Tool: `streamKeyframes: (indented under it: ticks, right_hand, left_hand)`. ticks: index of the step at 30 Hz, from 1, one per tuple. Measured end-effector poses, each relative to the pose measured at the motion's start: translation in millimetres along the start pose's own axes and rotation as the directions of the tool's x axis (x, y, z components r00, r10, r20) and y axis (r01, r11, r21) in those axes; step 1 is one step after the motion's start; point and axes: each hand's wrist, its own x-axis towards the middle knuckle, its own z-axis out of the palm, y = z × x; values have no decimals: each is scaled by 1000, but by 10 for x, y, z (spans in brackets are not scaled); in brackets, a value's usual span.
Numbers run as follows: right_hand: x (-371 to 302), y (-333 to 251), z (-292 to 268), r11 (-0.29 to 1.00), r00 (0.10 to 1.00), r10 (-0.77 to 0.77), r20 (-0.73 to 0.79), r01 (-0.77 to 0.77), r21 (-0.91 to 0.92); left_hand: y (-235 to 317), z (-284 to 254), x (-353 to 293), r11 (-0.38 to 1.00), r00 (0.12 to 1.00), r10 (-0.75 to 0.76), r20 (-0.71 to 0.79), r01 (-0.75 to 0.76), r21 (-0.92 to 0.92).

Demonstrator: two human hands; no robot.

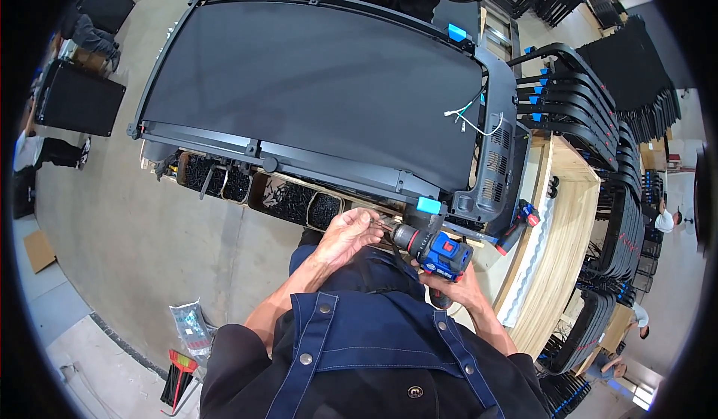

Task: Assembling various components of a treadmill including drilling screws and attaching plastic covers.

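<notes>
My right hand [458, 287] is wrapped round the handle of a blue and black cordless drill [443, 254], held in front of my waist. Its chuck end points left, toward my left hand [348, 235]. The fingers of that hand are pinched together just ahead of the chuck, by a thin part at the drill's tip. Whatever lies between the fingertips is too small to make out. Just beyond both hands is the near side rail of a treadmill deck [314, 82] with a black belt. A blue corner piece [428, 205] sits on this rail.
Bins of black screws and bolts [288, 201] hang below the near rail. Loose wires [475, 112] stick out by the motor cover [495, 157]. Right of me, a second power tool [517, 226] lies by a wooden crate [561, 262]. Black frames [576, 90] are stacked beyond. Other people stand farther off.
</notes>
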Motion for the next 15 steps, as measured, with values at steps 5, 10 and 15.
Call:
streamKeyframes:
  ticks: [5, 10, 15]
  right_hand:
    - [-33, -36, 21, 996, 998, 62, -10, -62, 67]
    - [-89, -4, 35, 979, 997, -59, -56, 47, -200]
    - [-49, 116, -33, 956, 994, -108, 6, 105, -275]
  left_hand:
    - [14, 38, 20, 1000, 1000, 4, 29, -3, -15]
    - [23, 71, 18, 975, 996, 88, 2, -86, 206]
    - [32, 142, 37, 887, 983, 178, 36, -176, 427]
